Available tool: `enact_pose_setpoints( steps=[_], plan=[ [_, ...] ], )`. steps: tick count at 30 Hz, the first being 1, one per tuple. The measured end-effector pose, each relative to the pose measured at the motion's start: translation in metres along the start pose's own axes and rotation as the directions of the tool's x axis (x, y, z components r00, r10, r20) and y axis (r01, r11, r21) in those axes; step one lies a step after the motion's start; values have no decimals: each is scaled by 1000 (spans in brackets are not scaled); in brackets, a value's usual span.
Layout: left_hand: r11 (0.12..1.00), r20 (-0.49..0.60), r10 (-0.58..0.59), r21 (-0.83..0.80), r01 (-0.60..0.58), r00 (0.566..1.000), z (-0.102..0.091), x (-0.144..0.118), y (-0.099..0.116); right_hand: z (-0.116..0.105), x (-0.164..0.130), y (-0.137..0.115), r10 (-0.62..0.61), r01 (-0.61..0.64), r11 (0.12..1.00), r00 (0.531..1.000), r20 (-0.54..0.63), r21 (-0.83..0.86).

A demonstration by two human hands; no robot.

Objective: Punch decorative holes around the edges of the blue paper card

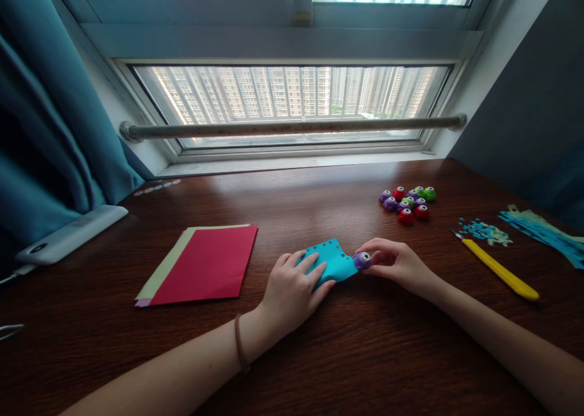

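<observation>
A small turquoise paper sheet [332, 259] lies on the dark wooden table [292, 355], with a row of punched holes along its far edge. My left hand [292, 291] rests flat on the sheet's near left part, holding it down. My right hand [395, 263] grips a small purple paper punch [363, 259] that sits on the sheet's right edge.
A stack of red and pale coloured sheets [201, 263] lies to the left. A cluster of small coloured punches [407, 202] sits at the back right. A yellow craft knife [499, 271], paper scraps [486, 231] and turquoise strips [545, 230] lie at the right. A white device [68, 233] rests by the teal curtain.
</observation>
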State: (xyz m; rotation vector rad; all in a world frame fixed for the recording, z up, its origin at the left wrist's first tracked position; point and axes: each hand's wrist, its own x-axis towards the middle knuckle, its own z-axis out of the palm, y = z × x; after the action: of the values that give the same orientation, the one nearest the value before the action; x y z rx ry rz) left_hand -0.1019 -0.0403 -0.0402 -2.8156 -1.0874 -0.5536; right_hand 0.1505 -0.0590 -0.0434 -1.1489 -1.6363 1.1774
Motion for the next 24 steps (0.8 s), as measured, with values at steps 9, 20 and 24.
enact_pose_setpoints(
  steps=[9,20,24],
  plan=[
    [1000,16,-6,-6,6,1000,0,1,0,1,-1,-2,-88,87,994,996,-13,-58],
    [999,62,-38,-7,38,997,-1,1,1,-2,0,-6,-97,97,994,995,3,-58],
    [999,66,-36,-10,37,997,-1,1,1,-1,0,-4,-35,35,999,999,1,-13]
  ],
)
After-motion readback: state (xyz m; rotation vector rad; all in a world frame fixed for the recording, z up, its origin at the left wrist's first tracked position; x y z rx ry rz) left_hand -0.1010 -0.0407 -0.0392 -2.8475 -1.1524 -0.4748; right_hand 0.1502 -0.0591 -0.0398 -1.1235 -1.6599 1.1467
